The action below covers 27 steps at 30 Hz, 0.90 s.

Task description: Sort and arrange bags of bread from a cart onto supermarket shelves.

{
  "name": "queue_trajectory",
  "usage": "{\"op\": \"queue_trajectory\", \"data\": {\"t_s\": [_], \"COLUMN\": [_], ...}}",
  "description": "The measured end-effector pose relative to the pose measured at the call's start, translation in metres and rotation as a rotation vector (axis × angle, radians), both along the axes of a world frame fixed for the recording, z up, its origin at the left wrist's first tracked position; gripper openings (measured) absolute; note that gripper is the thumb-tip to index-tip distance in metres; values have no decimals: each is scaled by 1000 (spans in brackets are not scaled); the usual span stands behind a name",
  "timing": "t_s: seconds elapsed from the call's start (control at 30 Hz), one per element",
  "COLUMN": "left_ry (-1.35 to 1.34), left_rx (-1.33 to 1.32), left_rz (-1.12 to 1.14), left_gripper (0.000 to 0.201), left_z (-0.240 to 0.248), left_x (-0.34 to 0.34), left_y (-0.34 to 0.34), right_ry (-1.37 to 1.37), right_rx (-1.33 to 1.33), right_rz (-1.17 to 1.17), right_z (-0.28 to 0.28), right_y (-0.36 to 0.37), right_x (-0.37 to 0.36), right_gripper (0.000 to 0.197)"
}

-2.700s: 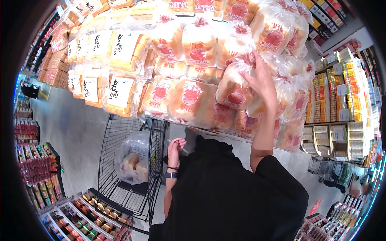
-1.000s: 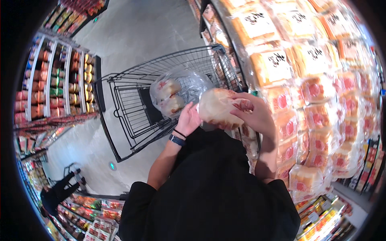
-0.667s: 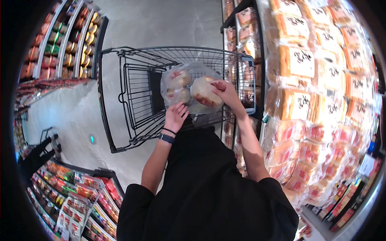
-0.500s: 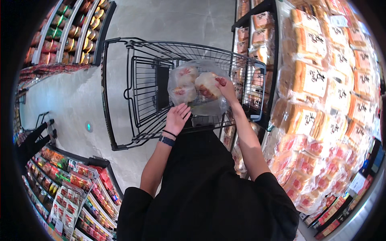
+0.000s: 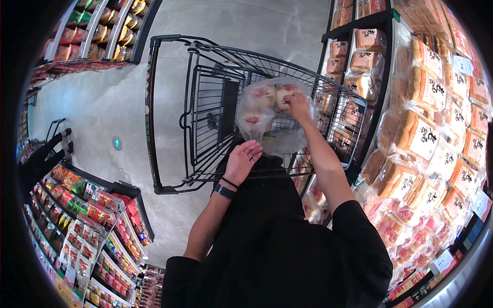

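Note:
A translucent plastic bag point(image 5: 280, 141) lies in the basket of a black wire shopping cart point(image 5: 150, 115). Inside it show round, cream-coloured buns point(image 5: 252, 119) with red marks. My right hand point(image 5: 300, 107) reaches over the bag's right part, its fingers curled onto a bun point(image 5: 282, 93) at the upper right. Part of that bun is hidden by the fingers. Palm up, my left hand point(image 5: 242, 163) is beside the bag's lower edge, fingers stretched and holding nothing; whether the fingertips touch the plastic I cannot tell. A dark band and watch circle my left wrist.
Racks of packaged sliced bread point(image 5: 418, 134) rise close on the right, beyond the cart's handle end. Shelves of snack packets point(image 5: 97, 226) stand at lower left, with another shelf point(image 5: 105, 33) at upper left. A dark-clad person point(image 5: 43, 159) is by another cart at far left.
My right hand has brought the bun left against the others in the bag, and its red-brown side no longer shows. The cart and bag appear farther right in view.

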<state>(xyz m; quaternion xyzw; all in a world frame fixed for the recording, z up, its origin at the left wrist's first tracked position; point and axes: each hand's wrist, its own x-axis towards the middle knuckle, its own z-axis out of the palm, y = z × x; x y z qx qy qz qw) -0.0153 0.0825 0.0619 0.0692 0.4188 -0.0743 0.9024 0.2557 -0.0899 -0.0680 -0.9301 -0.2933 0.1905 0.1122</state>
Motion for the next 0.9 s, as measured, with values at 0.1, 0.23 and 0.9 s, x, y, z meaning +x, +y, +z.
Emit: {"op": "queue_trajectory", "data": {"t_s": [0.1,0.23,0.9], "left_ry": [24,-4,-146], "left_rx": [20,-12,-105], "left_rz": [-11,-57,-520], "left_gripper": [38,35,35], "left_z": [-4,-6,13], "left_x": [-9,3,36], "left_y": [2,-4,-102], "right_ry": [-20,-260,-168], "right_rx": [-11,40,441], "right_rz": [-29,-120,-559], "right_z": [4,2,120], "right_y": [8,-10,-161], "right_x": [-4,-10,-198], "right_gripper": [32,46,31]}}
